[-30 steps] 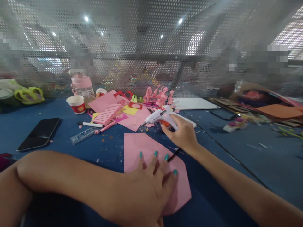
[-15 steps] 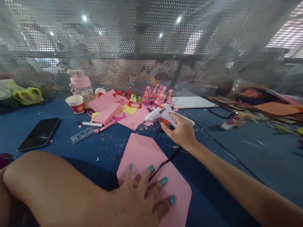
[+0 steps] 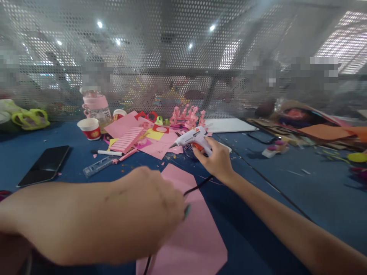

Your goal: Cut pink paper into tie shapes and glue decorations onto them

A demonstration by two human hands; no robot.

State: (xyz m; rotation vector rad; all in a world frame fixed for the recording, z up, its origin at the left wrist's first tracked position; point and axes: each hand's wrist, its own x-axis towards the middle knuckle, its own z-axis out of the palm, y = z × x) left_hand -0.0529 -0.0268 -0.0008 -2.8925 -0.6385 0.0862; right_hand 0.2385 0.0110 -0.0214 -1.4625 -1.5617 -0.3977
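My right hand (image 3: pixel 216 160) is wrapped around the handle of a white hot glue gun (image 3: pixel 189 136), its nozzle pointing left above the table. From it a black cord (image 3: pixel 198 186) runs down toward my left hand (image 3: pixel 151 208). That hand is closed over the cord, with its back to me; one teal nail shows and the other fingers are hidden. The cord comes out again below the hand. Beneath lies a sheet of pink paper (image 3: pixel 200 236) with cut corners, partly covered by my left hand and forearm.
Pink paper scraps (image 3: pixel 156 147), a marker (image 3: pixel 107 152) and a clear plastic strip (image 3: pixel 98 166) lie beyond. Left are a phone (image 3: pixel 44 166), paper cup (image 3: pixel 89 128) and bottle (image 3: pixel 99 110). Pink paper figures (image 3: pixel 189 116) stand before a perforated metal screen (image 3: pixel 160 57).
My left hand has gone from lying spread on the pink paper to closing around the cord, raised somewhat. The right hand keeps its grip on the glue gun. The view has shifted slightly.
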